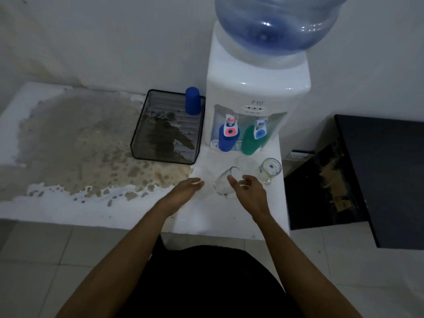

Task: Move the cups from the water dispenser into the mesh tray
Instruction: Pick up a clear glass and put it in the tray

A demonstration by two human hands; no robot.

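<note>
Right hand (249,191): we find it closed around a clear glass (223,183), held tilted just above the table (206,216).
Left hand (184,191): we see it flat, fingers spread, holding nothing, at 9 o'clock of the glass.
Mesh tray (137,143): at 9 o'clock of the water dispenser (257,88); one blue cup (192,101) stands inverted in its far right corner.
Dispenser bay: we note a second blue cup (227,140) and a green cup (252,141) under the taps.
Glass mug (270,168): on the table, at 2 o'clock of the right hand.
</note>
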